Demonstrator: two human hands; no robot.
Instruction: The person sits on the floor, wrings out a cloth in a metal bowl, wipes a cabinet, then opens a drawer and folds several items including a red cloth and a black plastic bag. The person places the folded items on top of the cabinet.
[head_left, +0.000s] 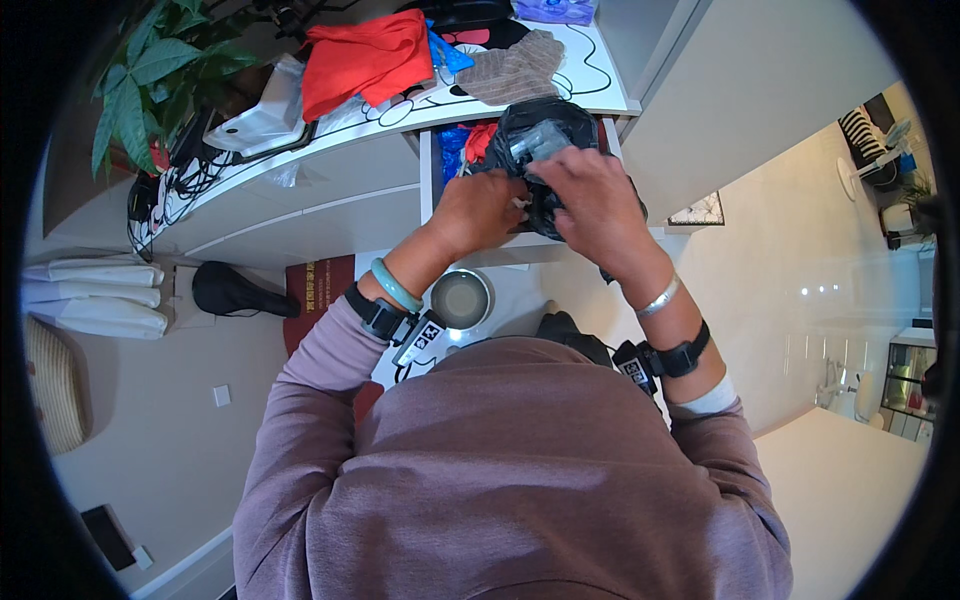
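Note:
A black plastic bag (547, 120) sits bunched in a pulled-out white drawer (427, 172), its mouth spread upward. Inside the bag's mouth lies a clear plastic packet (541, 141). My left hand (480, 210) grips the bag's near left side with curled fingers, and a small whitish bit (519, 203) shows at the fingertips. Over the bag's right side, my right hand (596, 206) bends its fingers down against the clear packet. Its thumb is lower and apart from those fingers; whether they pinch anything is hidden. Red cloth (480, 141) and blue plastic (452, 150) lie in the drawer's left part.
On the white cabinet top (600, 82) lie a red cloth bag (367, 64), a brown knitted item (517, 69), a white box (262, 112) and loose black cables (195, 176). A leafy plant (142, 82) stands at left. A round bowl (461, 298) is below the drawer.

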